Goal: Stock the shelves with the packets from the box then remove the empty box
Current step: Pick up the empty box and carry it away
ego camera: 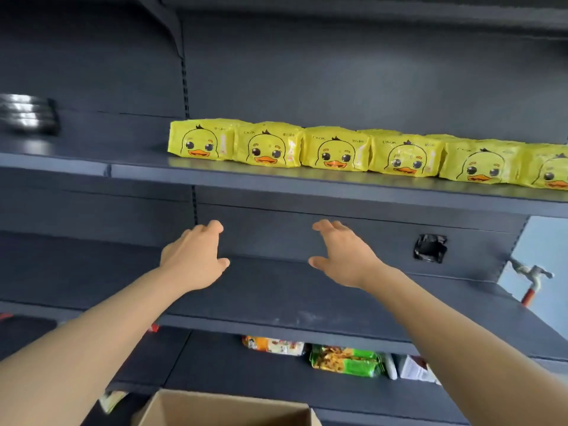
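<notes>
Several yellow duck-face packets (335,149) stand in a row on the upper dark shelf (276,179), running from the middle to the right edge. Below them, over the bare middle shelf (276,299), my left hand (193,259) and my right hand (344,256) reach forward with fingers spread and hold nothing. The two hands are apart, palms facing each other. The top of a brown cardboard box (227,407) shows at the bottom edge, between my forearms; its inside is hidden.
A stack of shiny round items (29,113) sits at the far left of the upper shelf. Green and orange snack packets (344,361) lie on the lower shelf. A metal tap (531,275) sticks out at the right, beside a black-taped hole (430,247).
</notes>
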Demonstrator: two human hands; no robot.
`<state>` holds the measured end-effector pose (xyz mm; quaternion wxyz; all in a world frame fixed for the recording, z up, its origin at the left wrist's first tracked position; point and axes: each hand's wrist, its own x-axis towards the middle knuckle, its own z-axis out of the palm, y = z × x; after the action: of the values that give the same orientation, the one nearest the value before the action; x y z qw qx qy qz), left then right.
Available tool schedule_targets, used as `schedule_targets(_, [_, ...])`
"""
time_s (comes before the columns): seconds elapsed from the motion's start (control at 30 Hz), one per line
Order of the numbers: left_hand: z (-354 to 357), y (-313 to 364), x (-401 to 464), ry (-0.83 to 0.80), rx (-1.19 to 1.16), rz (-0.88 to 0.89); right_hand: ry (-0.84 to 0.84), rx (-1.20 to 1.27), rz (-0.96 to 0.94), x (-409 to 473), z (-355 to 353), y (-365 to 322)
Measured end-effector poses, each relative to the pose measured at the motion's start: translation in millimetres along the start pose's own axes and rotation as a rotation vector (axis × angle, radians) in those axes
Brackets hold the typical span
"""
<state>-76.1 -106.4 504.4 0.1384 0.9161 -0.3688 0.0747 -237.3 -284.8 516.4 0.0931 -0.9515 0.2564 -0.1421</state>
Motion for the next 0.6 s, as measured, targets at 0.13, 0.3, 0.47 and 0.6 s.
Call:
schedule_targets(0.13, [31.1, -28.0, -43.0, -0.104, -0.002, -0.091, -0.122, 0.003, -0.019, -25.7, 43.3, -15.6])
schedule_targets(0.3, [76.5, -57.5, -84.1, -0.215, -0.049, -0.208, -0.267, 0.056, -0.044, -44.9, 100.8, -27.8])
schedule_targets(0.47, [135.1, -85.7, -116.1, -0.361, -0.135, -0.347, -0.441, 0.088, -0.104, -49.8, 166.3, -27.6])
schedule_targets(0.6, [182.3, -94.9, -135.1, -0.447, -0.184, -0.466, -0.559, 0.123, -0.171, -44.1, 216.3, -16.7])
